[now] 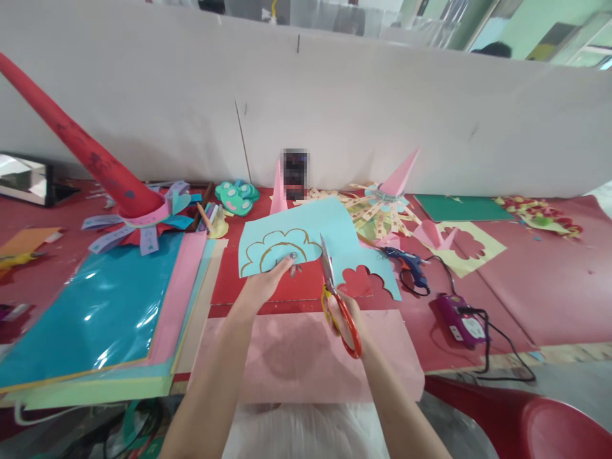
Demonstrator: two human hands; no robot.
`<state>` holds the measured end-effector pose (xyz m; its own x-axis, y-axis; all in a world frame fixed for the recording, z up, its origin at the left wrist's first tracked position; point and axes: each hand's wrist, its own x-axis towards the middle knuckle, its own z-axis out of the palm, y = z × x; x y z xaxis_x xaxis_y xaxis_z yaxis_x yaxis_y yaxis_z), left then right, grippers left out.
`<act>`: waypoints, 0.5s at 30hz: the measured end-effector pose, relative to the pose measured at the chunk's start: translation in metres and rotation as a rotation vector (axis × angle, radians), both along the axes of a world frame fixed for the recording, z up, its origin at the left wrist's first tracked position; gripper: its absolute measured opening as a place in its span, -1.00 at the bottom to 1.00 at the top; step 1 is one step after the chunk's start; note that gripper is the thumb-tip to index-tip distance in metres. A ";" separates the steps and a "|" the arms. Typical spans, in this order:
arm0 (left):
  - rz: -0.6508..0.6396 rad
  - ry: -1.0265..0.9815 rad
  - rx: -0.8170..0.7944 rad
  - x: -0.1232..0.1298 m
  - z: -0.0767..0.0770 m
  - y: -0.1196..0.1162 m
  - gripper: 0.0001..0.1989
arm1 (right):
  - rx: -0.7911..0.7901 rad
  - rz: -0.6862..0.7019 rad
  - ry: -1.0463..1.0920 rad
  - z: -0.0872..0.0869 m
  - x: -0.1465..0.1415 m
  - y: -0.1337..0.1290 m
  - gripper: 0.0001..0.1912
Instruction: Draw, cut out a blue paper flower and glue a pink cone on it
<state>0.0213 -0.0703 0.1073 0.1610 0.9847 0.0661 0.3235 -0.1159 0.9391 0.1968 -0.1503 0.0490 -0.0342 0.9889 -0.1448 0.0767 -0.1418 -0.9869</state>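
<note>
A light blue sheet (306, 223) with a scalloped brown outline drawn on it is held at its lower left part by my left hand (272, 277), thumb on top. My right hand (347, 312) grips scissors (342, 312) with red and yellow handles. Their blades point up and away and meet the sheet right of the drawn outline. The sheet's right part has a scalloped cut edge and hangs over a red paper piece (354, 280). Beneath lie a red sheet (229, 280) and a pink sheet (296, 357).
Left are a tall red cone (105, 169) and stacked coloured sheets (105, 306). Markers (209, 217) and green cutouts (236, 196) lie behind. A smaller pink cone (400, 172), a blue glue gun (408, 264) and a corded purple power box (461, 322) are right. A phone (295, 172) leans on the wall.
</note>
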 end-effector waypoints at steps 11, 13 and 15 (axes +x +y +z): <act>0.328 -0.305 -0.046 0.018 -0.012 0.002 -0.69 | 0.059 -0.030 -0.043 -0.010 -0.007 0.000 -0.48; 0.359 -0.225 -0.036 0.020 -0.011 0.000 -0.70 | 0.067 -0.016 -0.013 -0.013 -0.008 -0.001 -0.49; 0.369 -0.135 -0.012 0.018 -0.010 0.001 -0.69 | 0.077 0.009 0.023 -0.015 -0.008 -0.001 -0.50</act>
